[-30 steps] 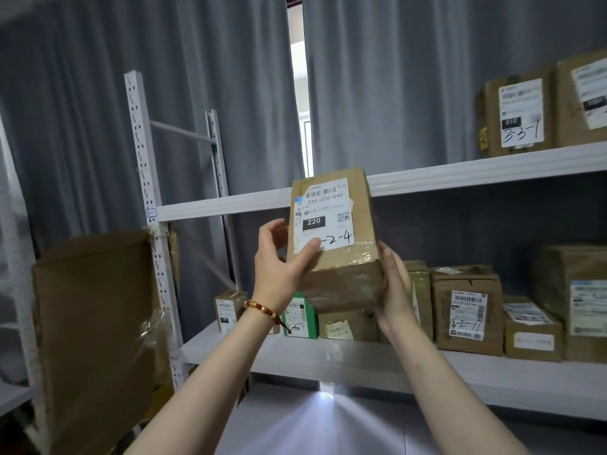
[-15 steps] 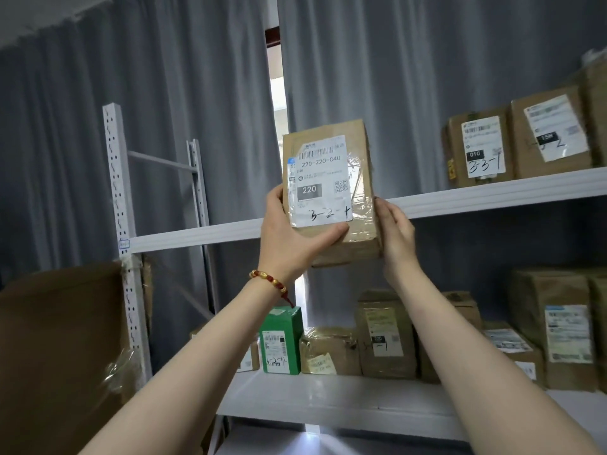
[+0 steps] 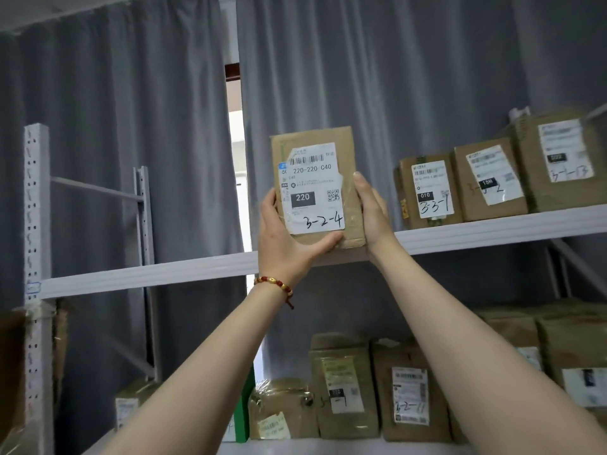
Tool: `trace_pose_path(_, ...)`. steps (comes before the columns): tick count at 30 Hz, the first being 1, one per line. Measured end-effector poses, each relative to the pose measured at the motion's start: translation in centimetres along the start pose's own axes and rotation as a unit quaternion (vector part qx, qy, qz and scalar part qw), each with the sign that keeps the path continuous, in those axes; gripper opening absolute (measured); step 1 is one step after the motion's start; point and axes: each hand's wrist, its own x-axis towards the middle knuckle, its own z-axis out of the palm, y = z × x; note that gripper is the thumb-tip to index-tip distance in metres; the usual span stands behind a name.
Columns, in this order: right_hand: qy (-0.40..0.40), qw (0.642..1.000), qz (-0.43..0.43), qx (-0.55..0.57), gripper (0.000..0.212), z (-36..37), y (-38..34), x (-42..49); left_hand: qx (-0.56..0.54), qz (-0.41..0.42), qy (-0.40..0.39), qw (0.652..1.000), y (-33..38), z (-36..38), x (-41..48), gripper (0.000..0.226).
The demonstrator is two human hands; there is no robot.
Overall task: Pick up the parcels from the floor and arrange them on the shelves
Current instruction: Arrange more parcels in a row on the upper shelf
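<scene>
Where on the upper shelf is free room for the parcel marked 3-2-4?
Free: the upper shelf from the left post to the held parcel; a narrow gap before parcel 3-3-1. Crowded: the right end, three parcels side by side.

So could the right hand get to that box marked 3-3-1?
Probably yes: the box marked 3-3-1 stands close beside the right hand on the upper shelf, bare shelf between them. But that hand and the left hand hold the parcel marked 3-2-4, so it must let go first.
</scene>
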Motion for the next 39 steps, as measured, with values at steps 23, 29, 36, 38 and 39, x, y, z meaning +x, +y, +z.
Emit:
trace_pose_path(23,0.048,0.998,-0.019,-0.045,0.096,-2.7,0.1,4.4,0.01,0.088,-0.02,0.996,-0.9,3.1,3.9,0.107)
trace_pose_path(29,0.053,0.988,-0.051,-0.135,0.088,-3.8,-0.3,4.5,0.031,0.09,-0.053,0.994,-1.7,4.5,3.8,0.111)
trace_pose_path(36,0.085,0.96,-0.029,-0.264,0.058,-7.3,3.1,3.3,0.085,0.05,-0.174,0.98,-5.4,7.3,2.2,0.132)
trace_pose_path(38,0.081,0.941,-0.034,-0.327,0.054,-8.2,3.8,3.7,0.095,0.042,-0.189,0.977,-5.7,8.3,2.5,0.133)
trace_pose_path(39,0.077,0.927,-0.039,-0.366,0.055,-8.4,4.0,4.0,0.099,0.039,-0.192,0.976,-5.9,8.7,2.7,0.132)
